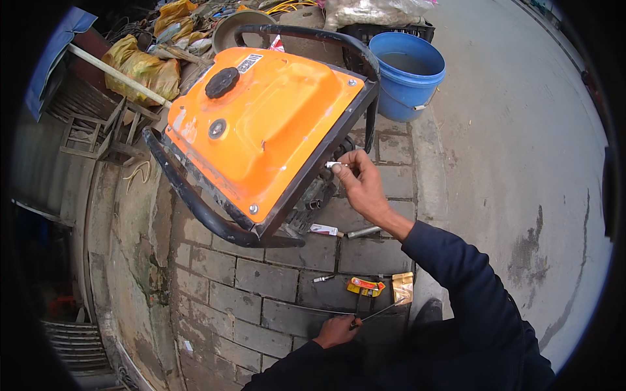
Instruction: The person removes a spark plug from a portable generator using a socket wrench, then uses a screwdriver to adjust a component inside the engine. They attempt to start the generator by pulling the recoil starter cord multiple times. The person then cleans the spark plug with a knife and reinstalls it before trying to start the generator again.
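Generator point(306, 98) sitting on the paving point(266, 279), my right hand point(365, 189) hovering at its side.
I'm pinching a small white piece point(334, 165) between thumb and finger beside the engine point(312, 205), while my left hand point(335, 331) is gripping a thin-shafted tool point(381, 311), its shaft pointing toward the gold packet point(403, 287).

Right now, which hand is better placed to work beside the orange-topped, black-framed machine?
Probably the right hand: it holds a small white cylindrical piece beside the machine. The left hand is farther away, holding a thin metal tool.
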Available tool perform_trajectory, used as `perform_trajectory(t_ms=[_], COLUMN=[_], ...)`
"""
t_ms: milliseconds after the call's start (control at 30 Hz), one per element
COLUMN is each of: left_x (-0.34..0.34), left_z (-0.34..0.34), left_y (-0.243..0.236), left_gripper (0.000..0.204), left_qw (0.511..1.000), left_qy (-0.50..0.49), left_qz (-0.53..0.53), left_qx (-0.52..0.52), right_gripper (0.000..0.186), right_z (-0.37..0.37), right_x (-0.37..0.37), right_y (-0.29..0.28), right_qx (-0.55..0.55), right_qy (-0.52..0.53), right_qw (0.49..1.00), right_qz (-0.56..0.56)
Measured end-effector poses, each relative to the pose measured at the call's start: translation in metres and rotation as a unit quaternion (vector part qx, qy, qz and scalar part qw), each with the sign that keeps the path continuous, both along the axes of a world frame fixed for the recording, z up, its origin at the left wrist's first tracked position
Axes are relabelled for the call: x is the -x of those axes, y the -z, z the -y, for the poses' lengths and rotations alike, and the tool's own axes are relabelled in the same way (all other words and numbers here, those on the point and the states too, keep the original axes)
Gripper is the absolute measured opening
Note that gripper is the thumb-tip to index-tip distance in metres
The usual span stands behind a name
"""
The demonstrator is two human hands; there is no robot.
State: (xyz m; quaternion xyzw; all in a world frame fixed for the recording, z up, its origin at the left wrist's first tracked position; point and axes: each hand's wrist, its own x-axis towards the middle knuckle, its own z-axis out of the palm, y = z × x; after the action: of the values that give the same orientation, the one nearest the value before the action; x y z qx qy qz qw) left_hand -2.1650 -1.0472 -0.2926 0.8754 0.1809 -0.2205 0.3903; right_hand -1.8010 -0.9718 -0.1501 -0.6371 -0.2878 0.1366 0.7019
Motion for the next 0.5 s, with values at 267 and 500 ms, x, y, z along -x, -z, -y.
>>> perform_trajectory(t_ms=[267, 500], left_x=[0.002, -0.001], left_z=[-0.002, 0.001], left_y=[0.010, 0.004], left_gripper=[0.024, 0.025], left_qw=[0.996, 0.995], left_qy=[0.065, 0.066], left_qz=[0.053, 0.040], left_qx=[-0.037, -0.067], right_gripper=[0.019, 0.021], right_z=[0.078, 0.091], right_x=[-0.012, -0.012], right_y=[0.036, 0.045], right_qx=[-0.096, -0.148], right_qy=[-0.136, -0.195], right_qw=[0.858, 0.811], right_qz=[-0.486, -0.531])
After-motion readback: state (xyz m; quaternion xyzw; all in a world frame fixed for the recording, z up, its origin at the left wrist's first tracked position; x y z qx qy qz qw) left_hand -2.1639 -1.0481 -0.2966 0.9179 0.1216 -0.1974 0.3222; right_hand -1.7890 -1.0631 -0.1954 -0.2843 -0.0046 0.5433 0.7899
